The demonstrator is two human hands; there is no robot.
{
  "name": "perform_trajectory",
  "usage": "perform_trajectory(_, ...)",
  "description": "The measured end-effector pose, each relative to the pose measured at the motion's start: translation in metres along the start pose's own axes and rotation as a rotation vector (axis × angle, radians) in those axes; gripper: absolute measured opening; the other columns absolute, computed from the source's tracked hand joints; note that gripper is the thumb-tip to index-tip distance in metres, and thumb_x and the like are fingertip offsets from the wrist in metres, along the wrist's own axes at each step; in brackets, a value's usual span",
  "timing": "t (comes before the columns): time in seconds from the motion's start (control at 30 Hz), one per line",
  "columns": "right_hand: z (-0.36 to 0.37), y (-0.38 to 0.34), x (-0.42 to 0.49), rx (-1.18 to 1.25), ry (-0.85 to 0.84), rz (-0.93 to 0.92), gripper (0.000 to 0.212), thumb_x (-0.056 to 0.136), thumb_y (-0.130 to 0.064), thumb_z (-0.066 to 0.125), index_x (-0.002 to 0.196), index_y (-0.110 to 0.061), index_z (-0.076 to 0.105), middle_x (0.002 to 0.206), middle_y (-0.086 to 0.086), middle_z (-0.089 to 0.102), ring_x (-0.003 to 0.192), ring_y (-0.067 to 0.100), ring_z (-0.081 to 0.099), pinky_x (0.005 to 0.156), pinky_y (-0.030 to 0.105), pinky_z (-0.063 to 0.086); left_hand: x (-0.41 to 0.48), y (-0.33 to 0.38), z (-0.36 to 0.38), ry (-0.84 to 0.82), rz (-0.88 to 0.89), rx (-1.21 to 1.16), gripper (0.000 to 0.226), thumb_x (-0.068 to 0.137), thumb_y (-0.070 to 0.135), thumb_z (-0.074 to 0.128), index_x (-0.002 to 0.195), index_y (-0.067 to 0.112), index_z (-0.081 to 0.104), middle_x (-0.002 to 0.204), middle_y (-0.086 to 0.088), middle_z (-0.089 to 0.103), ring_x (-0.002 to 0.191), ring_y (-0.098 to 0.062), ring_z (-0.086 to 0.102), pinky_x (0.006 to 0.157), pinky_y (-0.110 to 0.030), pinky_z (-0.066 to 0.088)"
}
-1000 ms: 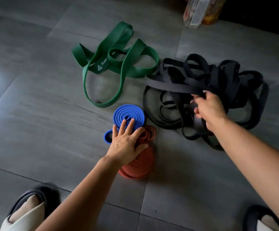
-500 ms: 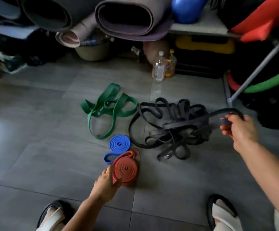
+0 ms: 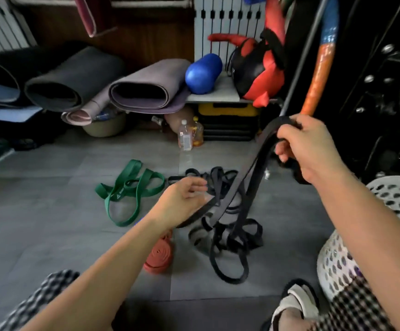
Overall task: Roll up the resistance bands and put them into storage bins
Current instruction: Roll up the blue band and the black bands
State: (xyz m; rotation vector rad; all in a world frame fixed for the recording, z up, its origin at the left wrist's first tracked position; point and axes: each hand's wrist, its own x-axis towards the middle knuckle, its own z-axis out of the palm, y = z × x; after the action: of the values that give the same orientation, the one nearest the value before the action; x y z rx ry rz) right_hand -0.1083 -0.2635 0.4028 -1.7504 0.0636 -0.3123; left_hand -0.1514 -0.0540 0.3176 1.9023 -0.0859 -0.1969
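Observation:
My right hand [image 3: 306, 144] grips the top of a black band [image 3: 251, 173] and holds it up; the band hangs down into a tangled pile of black bands [image 3: 227, 237] on the floor. My left hand [image 3: 182, 201] is relaxed and open, palm turned up, touching the hanging strand from the left. A loose green band [image 3: 127, 189] lies on the floor to the left. A rolled orange-red band [image 3: 159, 256] lies below my left forearm. The blue roll is almost fully hidden behind that forearm.
A white perforated bin [image 3: 337, 256] stands at the right. Rolled mats [image 3: 144, 91], a blue roller [image 3: 202, 74] and a red bag [image 3: 256, 68] lie on a low shelf at the back. Two bottles [image 3: 190, 136] stand on the floor. My sandalled foot [image 3: 294, 304] is below.
My right hand has lifted the black band high off the pile. My left hand has left the orange-red roll and risen to the hanging strand. The view has tilted upward.

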Motion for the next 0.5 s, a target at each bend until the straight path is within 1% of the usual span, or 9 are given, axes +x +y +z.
perform_trajectory(0.1,-0.004,-0.022,-0.025,-0.018,-0.126,-0.018,0.023,0.081,0.009,0.045,0.070,-0.011,0.049,0.051,0.008,0.050,0.033,0.009,0.046,0.032,0.017,0.032,-0.016,0.024,0.017,0.049,0.099,-0.096,0.050,0.084,0.013,0.066,0.128,0.023,0.045,0.120,0.005,0.056,0.087,-0.011,0.061,0.080,-0.028,0.051)
perform_trajectory(0.17,-0.004,-0.015,-0.043,-0.026,-0.237,-0.003,0.022,0.081,0.010,0.045,0.073,-0.010,0.050,0.042,0.003,0.051,0.034,0.015,0.045,0.033,0.018,0.033,-0.024,0.029,0.031,0.082,0.202,-0.100,0.056,0.081,0.012,0.068,0.126,0.031,0.042,0.115,0.010,0.056,0.077,-0.004,0.057,0.079,-0.025,0.051)
perform_trajectory(0.2,-0.004,-0.008,-0.051,-0.020,-0.291,0.012,0.022,0.081,0.011,0.046,0.073,-0.009,0.051,0.038,0.001,0.050,0.035,0.018,0.043,0.033,0.019,0.033,-0.025,0.029,0.038,0.086,0.239,-0.113,0.056,0.080,0.009,0.069,0.124,0.032,0.042,0.110,0.009,0.057,0.072,-0.001,0.054,0.077,-0.021,0.049)
perform_trajectory(0.27,-0.002,0.009,-0.063,0.019,-0.394,0.068,0.021,0.082,0.010,0.048,0.074,-0.009,0.052,0.039,0.003,0.050,0.037,0.020,0.040,0.034,0.020,0.032,-0.024,0.022,0.050,0.074,0.268,-0.125,0.049,0.078,0.005,0.070,0.113,0.033,0.052,0.097,0.003,0.060,0.067,0.000,0.051,0.072,-0.018,0.047)
perform_trajectory(0.33,-0.001,0.024,-0.067,0.070,-0.471,0.129,0.020,0.084,0.008,0.051,0.080,-0.010,0.056,0.047,0.006,0.052,0.040,0.018,0.043,0.034,0.019,0.033,-0.022,0.013,0.055,0.066,0.213,-0.143,0.034,0.076,0.005,0.072,0.092,0.034,0.061,0.082,0.003,0.062,0.067,-0.003,0.053,0.072,-0.025,0.046)
perform_trajectory(0.4,0.001,0.036,-0.066,0.019,-0.524,0.148,0.017,0.086,0.001,0.055,0.089,-0.015,0.060,0.051,-0.003,0.054,0.042,0.006,0.045,0.039,0.014,0.033,-0.019,0.006,0.050,0.063,0.127,-0.228,0.028,0.077,0.002,0.069,0.082,0.028,0.064,0.075,0.004,0.065,0.068,-0.006,0.056,0.073,-0.025,0.048)
perform_trajectory(0.43,0.001,0.042,-0.065,-0.048,-0.544,0.131,0.015,0.085,-0.006,0.059,0.093,-0.019,0.060,0.050,-0.012,0.054,0.042,0.001,0.045,0.044,0.011,0.034,-0.018,0.005,0.045,0.068,0.107,-0.295,0.025,0.079,-0.001,0.066,0.083,0.024,0.064,0.074,0.006,0.067,0.069,-0.006,0.059,0.072,-0.022,0.049)
perform_trajectory(0.47,0.002,0.046,-0.063,-0.128,-0.558,0.100,0.014,0.083,-0.016,0.063,0.094,-0.024,0.061,0.053,-0.017,0.057,0.046,-0.001,0.048,0.051,0.010,0.036,-0.016,0.005,0.039,0.080,0.109,-0.352,0.024,0.080,-0.003,0.063,0.086,0.021,0.064,0.072,0.008,0.069,0.069,-0.005,0.061,0.072,-0.019,0.050)
perform_trajectory(0.5,0.004,0.051,-0.062,-0.206,-0.579,0.057,0.016,0.079,-0.029,0.065,0.094,-0.030,0.061,0.066,-0.020,0.060,0.056,-0.001,0.052,0.060,0.012,0.038,-0.015,0.006,0.033,0.089,0.125,-0.385,0.023,0.081,-0.003,0.062,0.089,0.018,0.065,0.072,0.009,0.070,0.070,-0.004,0.062,0.073,-0.017,0.051)
